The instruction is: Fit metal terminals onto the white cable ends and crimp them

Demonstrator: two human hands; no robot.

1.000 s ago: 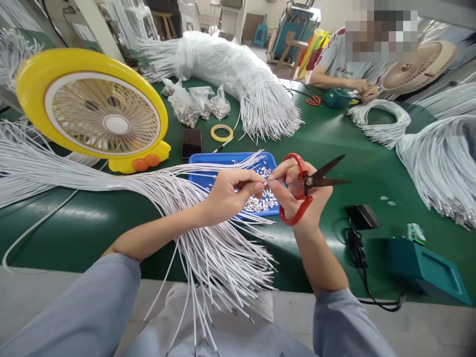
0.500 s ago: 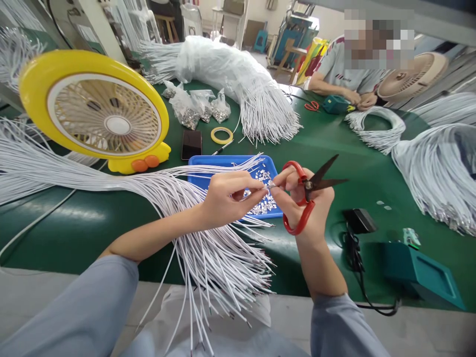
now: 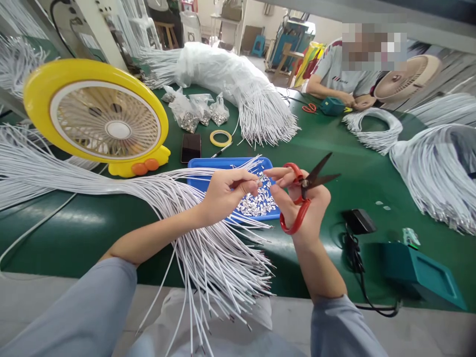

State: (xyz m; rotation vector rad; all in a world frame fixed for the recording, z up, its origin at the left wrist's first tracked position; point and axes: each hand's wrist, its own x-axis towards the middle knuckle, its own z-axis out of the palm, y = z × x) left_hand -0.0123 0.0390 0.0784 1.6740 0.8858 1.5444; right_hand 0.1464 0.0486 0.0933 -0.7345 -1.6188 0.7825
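Note:
My left hand point(image 3: 227, 192) pinches the end of one white wire from the big white wire bundle point(image 3: 156, 198) that fans across the green table and over its front edge. My right hand point(image 3: 301, 203) carries red-handled scissors point(image 3: 303, 191) looped on its fingers, blades apart and pointing right, while its thumb and forefinger pinch toward the left hand's wire tip. Both hands hover over a blue tray point(image 3: 208, 166) holding several small silver metal terminals point(image 3: 256, 202).
A yellow desk fan point(image 3: 94, 116) stands at left. Behind the tray lie a dark phone point(image 3: 191, 147), a tape roll point(image 3: 220, 137) and bags of metal parts point(image 3: 193, 111). A teal box point(image 3: 420, 272) with a black cable sits at right. Another person point(image 3: 345, 69) works across the table.
My hands have parted slightly and shifted a little left; the fingertips that met over the tray are now apart. The scissors tilted a little upward.

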